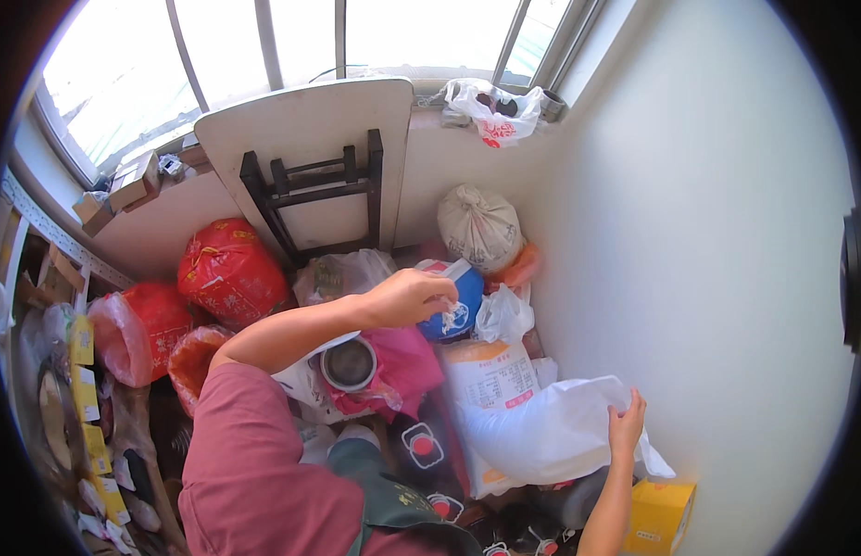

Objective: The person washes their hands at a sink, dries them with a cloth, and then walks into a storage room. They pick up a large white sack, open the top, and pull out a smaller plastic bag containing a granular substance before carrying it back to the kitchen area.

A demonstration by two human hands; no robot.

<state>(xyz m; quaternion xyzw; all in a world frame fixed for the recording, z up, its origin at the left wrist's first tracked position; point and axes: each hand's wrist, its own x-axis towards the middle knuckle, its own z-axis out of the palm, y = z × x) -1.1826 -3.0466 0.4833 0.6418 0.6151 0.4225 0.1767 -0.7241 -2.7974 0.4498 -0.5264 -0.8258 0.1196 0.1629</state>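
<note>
My right hand (627, 426) is closed on the edge of a white plastic sack (532, 435), whose bulging body leans over a white and orange printed bag (490, 375). My left hand (414, 296) reaches across with its fingers curled together, in front of a blue and white bag (465, 295). Whatever those fingers hold, if anything, cannot be made out. Below my left forearm a metal pot (348, 363) stands beside a bright pink bag (407, 366).
Red bags (231, 273) and a tied cream cloth sack (479, 228) sit along the far wall. A folded table (305, 120) leans under the window. Dark jugs with red caps (422, 446) stand near my apron. A yellow box (660, 515) is by the right wall, shelves (64, 241) at left.
</note>
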